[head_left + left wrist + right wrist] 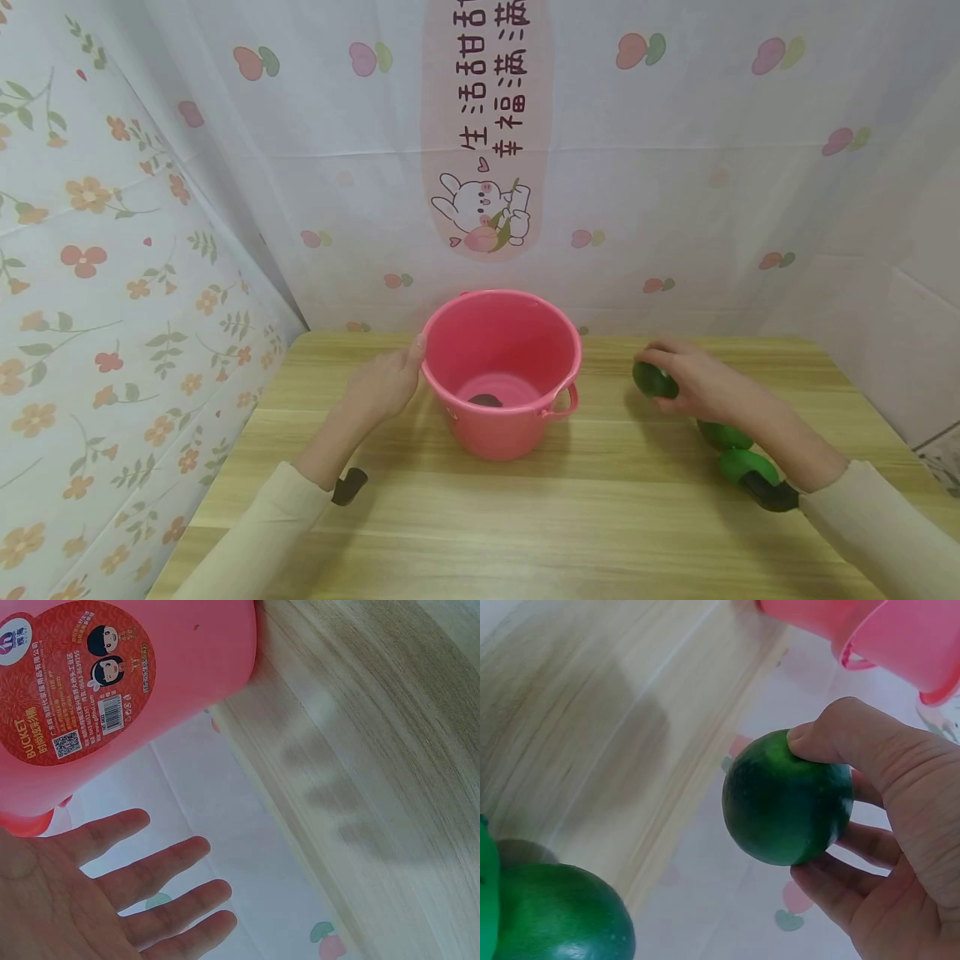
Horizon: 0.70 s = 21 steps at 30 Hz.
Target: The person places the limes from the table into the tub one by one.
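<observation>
A pink bucket (502, 433) stands upright on the table. Beside its left rim is my left hand (385, 379), the thumb right at the rim. In the left wrist view the four fingers (161, 877) are straight and spread below the bucket's label (75, 682), around nothing. To the right of the bucket, my right hand (693, 379) grips a dark green round fruit (784, 806) between thumb and fingers, raised over the table. A dark piece (486, 401) shows at the bottom of the bucket, partly hidden by the near rim.
Under the right forearm lie another dark green round fruit (723, 434) and a brighter green one (742, 465), partly covered. The wooden table (480, 533) ends at a printed curtain (360, 200) behind the bucket. A loop handle (567, 402) sticks out at the bucket's right.
</observation>
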Motion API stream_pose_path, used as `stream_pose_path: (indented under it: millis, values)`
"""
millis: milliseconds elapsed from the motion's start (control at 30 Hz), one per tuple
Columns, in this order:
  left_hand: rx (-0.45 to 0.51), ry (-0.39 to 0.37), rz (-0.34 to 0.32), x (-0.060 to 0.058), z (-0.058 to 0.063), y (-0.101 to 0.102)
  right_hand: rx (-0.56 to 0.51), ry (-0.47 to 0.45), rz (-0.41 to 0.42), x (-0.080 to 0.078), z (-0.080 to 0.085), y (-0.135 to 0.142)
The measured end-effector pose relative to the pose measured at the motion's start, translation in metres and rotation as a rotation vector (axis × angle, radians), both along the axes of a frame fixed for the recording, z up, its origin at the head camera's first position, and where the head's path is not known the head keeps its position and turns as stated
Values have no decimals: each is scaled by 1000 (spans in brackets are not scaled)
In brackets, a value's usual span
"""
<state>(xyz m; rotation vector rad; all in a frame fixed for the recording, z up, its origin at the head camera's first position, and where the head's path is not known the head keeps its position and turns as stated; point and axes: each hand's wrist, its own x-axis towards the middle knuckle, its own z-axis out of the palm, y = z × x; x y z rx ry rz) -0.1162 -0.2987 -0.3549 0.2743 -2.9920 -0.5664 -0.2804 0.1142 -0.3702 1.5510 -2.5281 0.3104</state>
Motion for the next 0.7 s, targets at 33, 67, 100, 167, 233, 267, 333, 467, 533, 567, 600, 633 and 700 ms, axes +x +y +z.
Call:
stream_pose_path:
  millis: [33,67,100,167,233,267,333,467,533,567,600,633,700]
  values:
    - [-3,2,0,0,0,0,3,-2,-6,1,1,-1]
    - [-6,3,-1,0,0,0,5,-6,-11,1,2,-2]
    - [-8,4,-2,0,0,0,6,-8,-17,1,3,-2]
    - [-10,4,0,0,0,0,5,-12,-21,3,5,-3]
    - [-7,6,2,0,0,0,-2,-12,-19,4,8,-4]
    - [-6,6,2,0,0,0,-9,-10,-16,5,9,-5]
    - [-3,9,1,0,-1,0,-25,-6,-12,6,11,-6]
    - [-2,19,-3,0,-1,0,-49,-21,-15,10,16,-8]
    - [-6,21,-4,0,-1,0,-59,-26,-15,11,19,-8]
    - [-7,21,-3,0,-2,0,-63,-28,-15,12,20,-9]
    - [-10,19,0,0,-2,0,-68,-24,-11,12,22,-9]
    - [-10,18,0,0,-2,0,-75,-19,-8,12,22,-10]
    - [-4,17,0,0,-2,0,-83,-17,-11,13,25,-10]
